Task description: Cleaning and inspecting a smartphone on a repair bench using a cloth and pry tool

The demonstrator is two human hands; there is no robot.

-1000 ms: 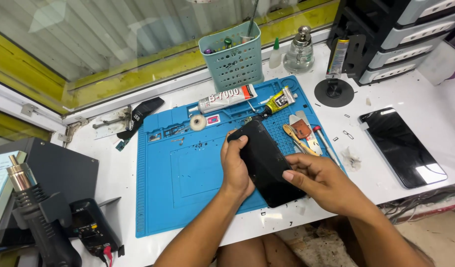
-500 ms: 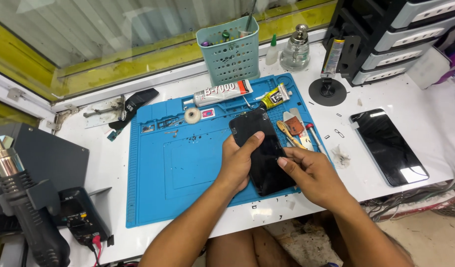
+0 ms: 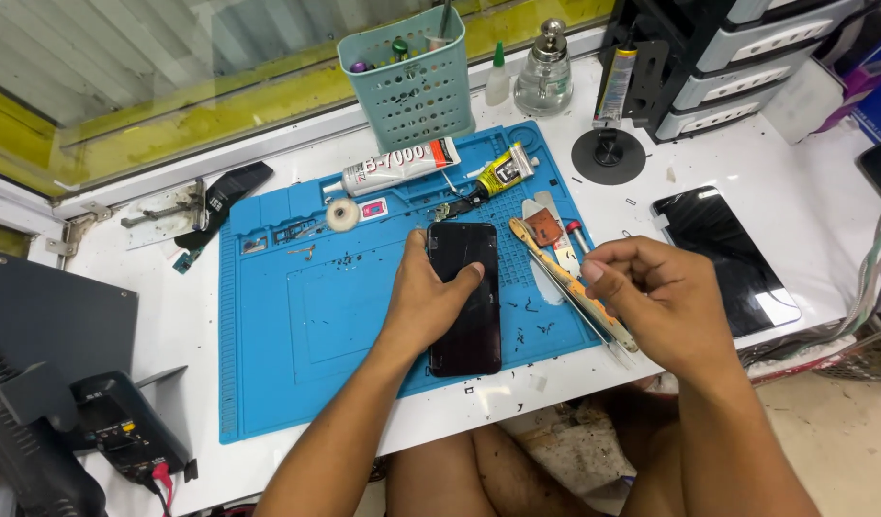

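A black phone (image 3: 467,316) lies flat on the blue work mat (image 3: 306,316). My left hand (image 3: 429,302) rests on the phone's left edge, thumb across its glass, gripping it. My right hand (image 3: 656,302) hovers to the right of the phone with fingers curled in a loose fist; I cannot tell if anything small is pinched in it. Below that hand lie tweezers and a flat pry tool (image 3: 570,282) on the mat's right edge.
Glue tubes (image 3: 402,165) (image 3: 503,172), a tape roll (image 3: 342,214) and small debris sit on the mat's far side. A teal tool basket (image 3: 409,81), a glass dispenser bottle (image 3: 546,72), grey drawers (image 3: 737,67), a second black screen (image 3: 723,254) and a hot-air tool (image 3: 38,450) surround it.
The phone now lies flat under my left hand. My right hand has left the phone and moved right, closing into a loose fist. The camera has shifted.
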